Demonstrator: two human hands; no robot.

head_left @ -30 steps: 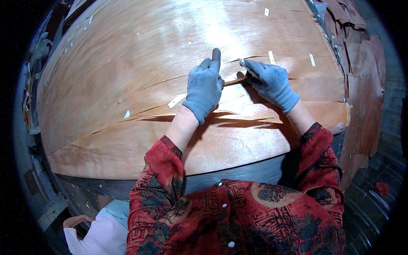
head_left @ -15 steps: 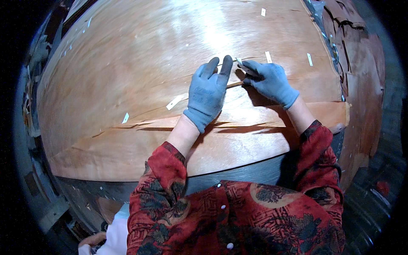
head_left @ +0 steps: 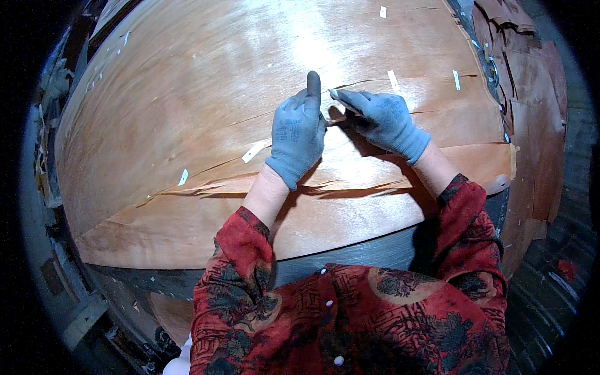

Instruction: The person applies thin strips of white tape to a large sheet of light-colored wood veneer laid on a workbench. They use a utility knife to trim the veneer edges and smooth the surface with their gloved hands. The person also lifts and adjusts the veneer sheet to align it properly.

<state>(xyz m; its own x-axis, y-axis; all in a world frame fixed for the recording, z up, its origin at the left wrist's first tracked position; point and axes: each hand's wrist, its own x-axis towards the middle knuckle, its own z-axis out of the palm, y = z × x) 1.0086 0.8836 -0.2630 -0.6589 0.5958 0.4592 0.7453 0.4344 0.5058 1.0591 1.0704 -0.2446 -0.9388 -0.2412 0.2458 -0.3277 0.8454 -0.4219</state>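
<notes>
While the right hand is pinching a short strip of white tape between gloved thumb and fingers, its grip closed on that strip, the left hand is lying open and flat, forefinger stretched forward, pressing on the veneer sheet. Both grey gloves are meeting just beside a thin crack running across the sheet, and the tape is sitting right over it. Further out, small white tape patches are dotting the reddish wood, a long torn split is gaping near the front edge, and loose veneer scraps are piling beside the worktop at right.
</notes>
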